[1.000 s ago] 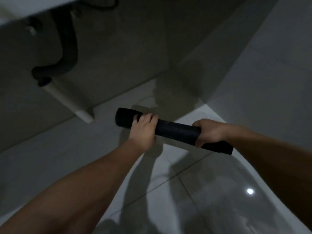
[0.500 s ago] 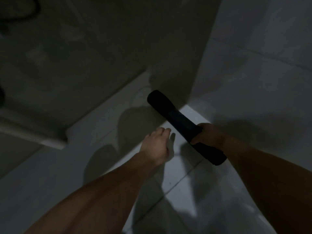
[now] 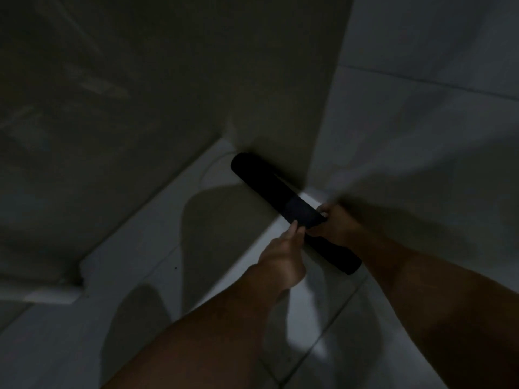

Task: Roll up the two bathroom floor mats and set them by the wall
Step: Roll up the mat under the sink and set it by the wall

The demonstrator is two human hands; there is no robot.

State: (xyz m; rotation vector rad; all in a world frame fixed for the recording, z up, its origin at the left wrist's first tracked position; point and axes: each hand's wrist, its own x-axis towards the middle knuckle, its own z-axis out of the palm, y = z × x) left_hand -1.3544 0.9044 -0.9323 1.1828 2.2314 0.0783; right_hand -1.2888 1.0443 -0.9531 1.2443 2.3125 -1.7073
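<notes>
A dark rolled-up floor mat (image 3: pixel 269 186) runs diagonally from the foot of the wall corner down to the right. Its far end sits at the base of the dark wall (image 3: pixel 280 108). My right hand (image 3: pixel 335 224) is wrapped around the roll near its lower half. My left hand (image 3: pixel 283 248) reaches in from below, its fingertips touching the roll beside my right hand. Only one mat is in view.
White floor tiles (image 3: pixel 168 248) with grout lines spread below. A pale wall (image 3: pixel 421 122) rises on the right of the corner. A white ledge (image 3: pixel 53 296) juts out at the lower left. Arm shadows fall across the floor.
The view has swung toward the corner. My right hand has carried the roll to the wall's foot. My left hand, which had let go of the roll, has come back to touch it.
</notes>
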